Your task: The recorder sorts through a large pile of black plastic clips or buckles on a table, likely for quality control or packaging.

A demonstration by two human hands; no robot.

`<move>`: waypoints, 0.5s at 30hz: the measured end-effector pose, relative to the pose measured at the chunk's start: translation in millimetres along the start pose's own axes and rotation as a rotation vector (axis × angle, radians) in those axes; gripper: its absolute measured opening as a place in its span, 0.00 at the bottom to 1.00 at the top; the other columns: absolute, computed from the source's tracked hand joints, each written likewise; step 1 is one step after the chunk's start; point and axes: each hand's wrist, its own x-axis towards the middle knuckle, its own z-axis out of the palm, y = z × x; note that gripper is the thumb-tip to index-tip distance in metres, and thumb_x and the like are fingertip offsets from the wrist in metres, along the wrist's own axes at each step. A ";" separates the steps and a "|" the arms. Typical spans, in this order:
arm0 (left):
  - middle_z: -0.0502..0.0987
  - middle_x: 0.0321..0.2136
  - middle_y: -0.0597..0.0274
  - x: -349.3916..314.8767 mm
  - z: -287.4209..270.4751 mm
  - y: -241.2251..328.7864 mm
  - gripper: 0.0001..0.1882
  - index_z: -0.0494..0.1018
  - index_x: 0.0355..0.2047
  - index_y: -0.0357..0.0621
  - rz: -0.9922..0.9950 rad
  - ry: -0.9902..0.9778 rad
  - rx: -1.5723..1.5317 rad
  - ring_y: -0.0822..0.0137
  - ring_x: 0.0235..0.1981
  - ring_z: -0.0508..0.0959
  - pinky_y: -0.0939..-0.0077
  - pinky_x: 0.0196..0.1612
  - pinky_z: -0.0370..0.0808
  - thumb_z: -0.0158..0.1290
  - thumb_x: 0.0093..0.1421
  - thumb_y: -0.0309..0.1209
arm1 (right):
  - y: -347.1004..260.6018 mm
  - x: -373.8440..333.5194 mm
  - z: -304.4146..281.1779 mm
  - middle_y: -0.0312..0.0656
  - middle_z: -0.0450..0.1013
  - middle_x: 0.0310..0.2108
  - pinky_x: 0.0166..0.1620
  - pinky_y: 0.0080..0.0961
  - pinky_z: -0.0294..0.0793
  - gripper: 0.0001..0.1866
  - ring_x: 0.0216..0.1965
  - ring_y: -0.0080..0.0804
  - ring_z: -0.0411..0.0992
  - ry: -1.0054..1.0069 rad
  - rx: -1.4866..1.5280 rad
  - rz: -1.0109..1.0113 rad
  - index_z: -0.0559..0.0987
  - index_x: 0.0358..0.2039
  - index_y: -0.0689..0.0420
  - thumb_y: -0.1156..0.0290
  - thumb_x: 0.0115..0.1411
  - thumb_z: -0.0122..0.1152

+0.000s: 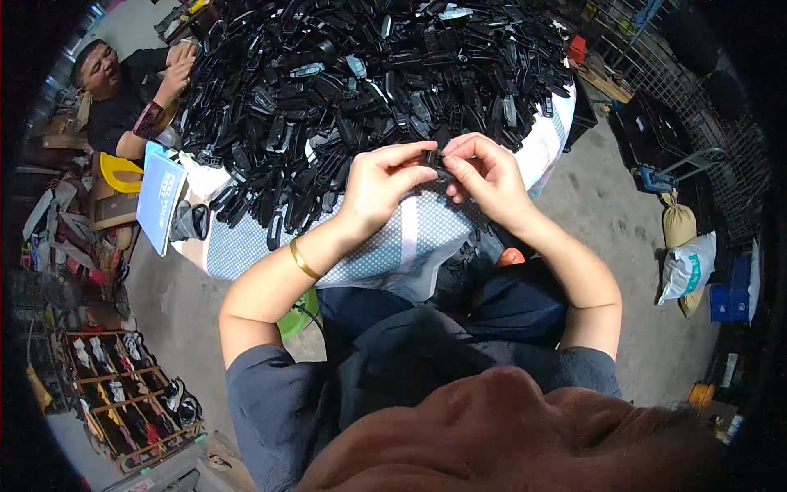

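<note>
Over the near edge of a big pile of black plastic pieces (369, 90), both my hands meet at a small black plastic piece (432, 158). My left hand (370, 190) pinches it between thumb and fingertips. From the other side my right hand (496, 179) grips it with thumb and forefinger, its other fingers curled below. The piece is mostly covered by fingertips, so its exact kind does not show. Longish, narrow black parts make up the pile, some with shiny or grey faces. Beneath it lies a checked blue-and-white cloth (438, 221).
Across the pile at the left, another person's hands (179, 70) work at its edge. A blue booklet (160, 199) leans beside a dark roll (190, 221). A compartmented wooden rack (123, 394) stands lower left; a white sack (687, 266) and blue bin (730, 302) are right.
</note>
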 end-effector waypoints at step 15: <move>0.72 0.38 0.62 -0.1 -4.6 -0.3 0.13 0.72 0.43 0.36 0.168 -0.147 -0.088 0.75 0.35 0.71 0.84 0.37 0.68 0.49 0.58 0.26 | -15.7 -11.2 -1.5 0.46 0.70 0.18 0.22 0.26 0.65 0.16 0.17 0.29 0.68 -0.190 -0.490 -0.049 0.76 0.32 0.64 0.63 0.51 0.63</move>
